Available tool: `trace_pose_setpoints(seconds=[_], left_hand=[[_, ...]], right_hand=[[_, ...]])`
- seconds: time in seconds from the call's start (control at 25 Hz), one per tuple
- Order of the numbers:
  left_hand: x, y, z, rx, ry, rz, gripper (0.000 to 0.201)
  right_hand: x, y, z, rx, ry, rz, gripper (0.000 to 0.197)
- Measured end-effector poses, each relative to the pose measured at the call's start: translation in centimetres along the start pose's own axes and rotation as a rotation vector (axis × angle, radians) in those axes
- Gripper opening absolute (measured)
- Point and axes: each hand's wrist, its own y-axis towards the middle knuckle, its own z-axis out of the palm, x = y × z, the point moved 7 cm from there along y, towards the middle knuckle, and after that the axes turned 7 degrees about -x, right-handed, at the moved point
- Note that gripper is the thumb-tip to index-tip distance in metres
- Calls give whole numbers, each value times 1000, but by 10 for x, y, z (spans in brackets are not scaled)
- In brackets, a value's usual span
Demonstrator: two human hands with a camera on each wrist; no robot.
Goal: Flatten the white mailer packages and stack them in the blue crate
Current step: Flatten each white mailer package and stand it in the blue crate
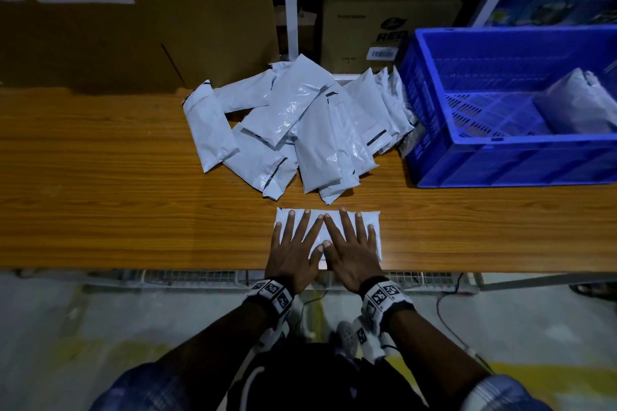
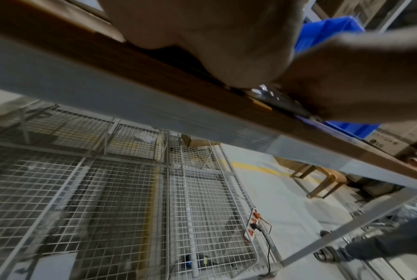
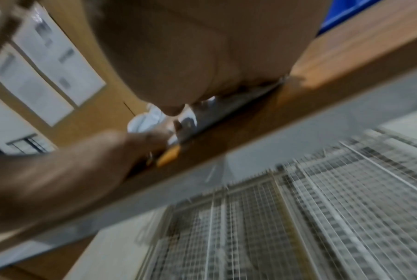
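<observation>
Both hands, left hand [image 1: 291, 252] and right hand [image 1: 350, 252], press flat-fingered on a white mailer [image 1: 375, 220] lying lengthwise left-to-right.

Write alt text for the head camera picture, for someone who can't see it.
Both hands, left hand and right hand, press flat on a white plastic mailer package at the wooden table's near edge. Behind it lies a loose pile of white mailers; at right, a blue plastic crate holds a few.

We see one white mailer [image 1: 374, 227] lying flat at the table's near edge, a loose pile of mailers [image 1: 293, 130] behind it, and two more [image 1: 581, 103] inside the blue crate [image 1: 500, 157] at the right.
</observation>
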Motion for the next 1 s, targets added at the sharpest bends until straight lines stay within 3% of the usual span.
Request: trace_pose_setpoints(seconds=[0.2,0.56,0.8,1.0], left_hand=[[-1,0,-1,-9,-16,-5,60],[-5,4,-9,-71,8,50,64],[-1,3,1,-19,12,31,65],[0,3,3,-5,4,24,62]], right_hand=[[-3,-7,-10,-133,-29,65,55],[-11,-3,6,-53,-96,70,57],[-11,-1,4,49,-58,44,58],[3,-8,-13,-101,-93,-12,53]])
